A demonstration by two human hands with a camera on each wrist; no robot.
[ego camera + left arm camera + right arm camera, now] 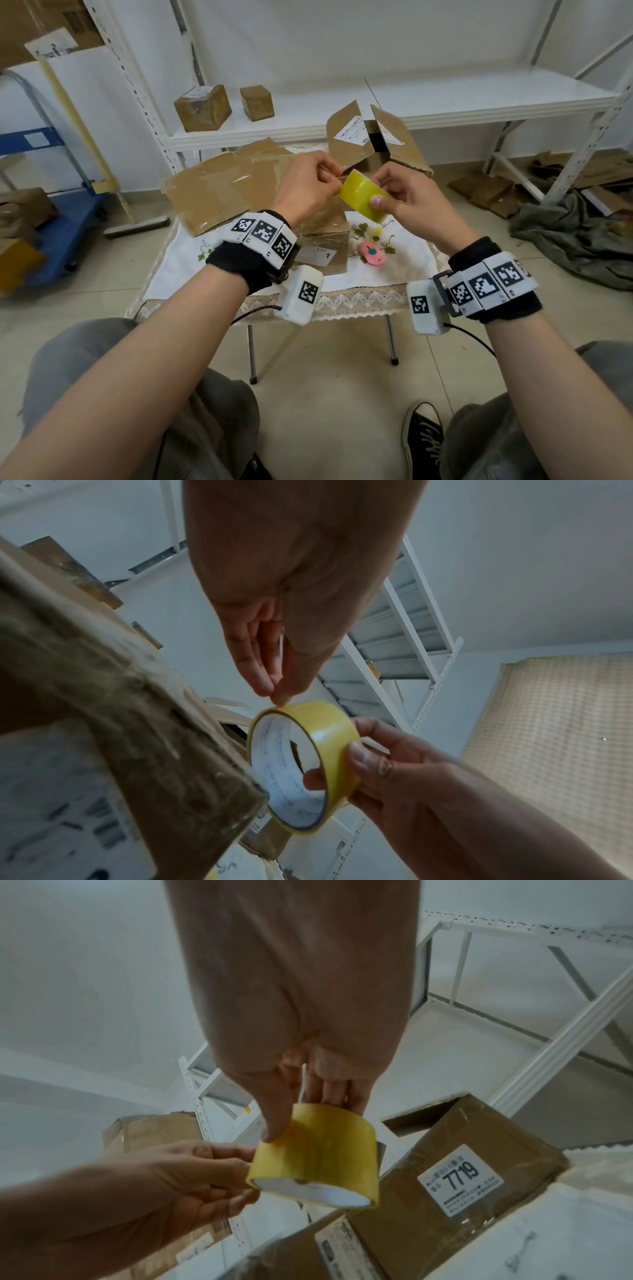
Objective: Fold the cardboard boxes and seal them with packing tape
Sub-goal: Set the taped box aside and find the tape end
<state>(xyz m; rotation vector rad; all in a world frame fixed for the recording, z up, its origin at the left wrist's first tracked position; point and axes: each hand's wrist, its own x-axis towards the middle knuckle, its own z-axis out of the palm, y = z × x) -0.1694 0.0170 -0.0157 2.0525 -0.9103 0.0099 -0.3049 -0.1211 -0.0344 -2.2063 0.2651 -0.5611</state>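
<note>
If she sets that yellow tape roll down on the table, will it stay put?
Flat on its side, probably yes. On its rim, the tape roll may roll: it is a round hollow ring. It looks light, since the right hand holds it by thumb and fingertips.

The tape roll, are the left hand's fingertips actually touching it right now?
Touching. In the left wrist view, the left hand has its thumb and fingertips pressed on the top edge of the yellow tape roll, with no gap, while the right hand grips the roll.

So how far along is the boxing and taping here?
Done: two sealed boxes sit on the shelf. In hand: right hand holds the yellow tape roll, left hand picks at its edge. Left: the open-flapped box and flattened cardboard remain untaped.
</note>
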